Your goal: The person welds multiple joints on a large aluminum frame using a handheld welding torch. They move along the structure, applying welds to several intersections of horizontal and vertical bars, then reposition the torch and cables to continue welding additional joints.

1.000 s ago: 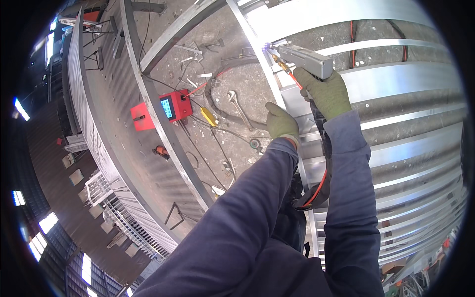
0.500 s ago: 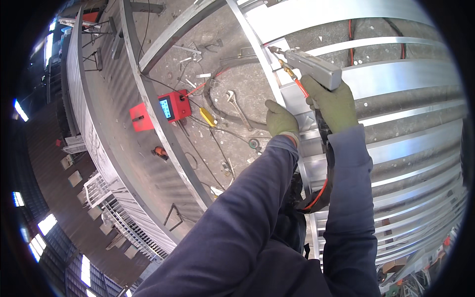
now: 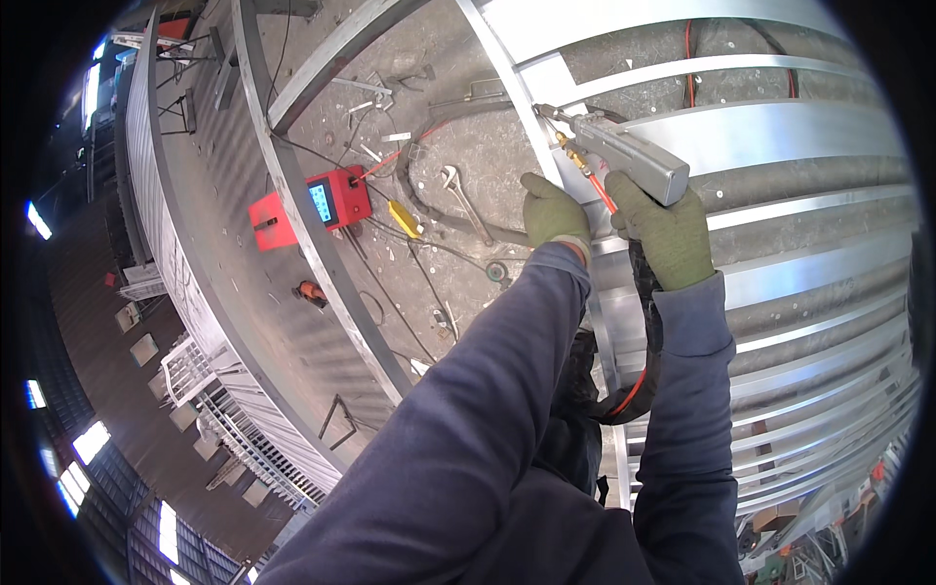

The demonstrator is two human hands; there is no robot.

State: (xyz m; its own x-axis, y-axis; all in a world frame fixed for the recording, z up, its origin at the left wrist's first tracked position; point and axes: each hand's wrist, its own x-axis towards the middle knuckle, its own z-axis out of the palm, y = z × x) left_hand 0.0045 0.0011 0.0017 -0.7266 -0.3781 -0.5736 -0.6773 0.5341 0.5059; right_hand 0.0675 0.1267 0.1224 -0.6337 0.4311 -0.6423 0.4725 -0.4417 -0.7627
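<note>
My right hand (image 3: 671, 234), in a green glove, is closed around the grey welding gun (image 3: 634, 156). Brass fittings and a red hose run along the gun's left side, and a black cable hangs beneath my hand. The gun's nozzle (image 3: 546, 111) points far left, at the side rail of a silver metal frame (image 3: 523, 83); whether it touches cannot be made out. Close to the nozzle, my gloved left hand (image 3: 558, 214) is curled at that same rail. Its thumb sticks out to the left, and its other fingers are partly hidden.
Parallel silver slats (image 3: 770, 136) fill the right side. On the floor at left are a red machine with a screen (image 3: 346, 195), an adjustable wrench (image 3: 466, 205), a yellow object (image 3: 405, 219), an orange tool (image 3: 310, 293) and loose cables. Grey steel beams (image 3: 292, 185) cross above the floor.
The welding gun's nozzle has shifted a little toward me along the rail, with my right hand. My left hand has slid slightly farther out. The whole view has moved a bit.
</note>
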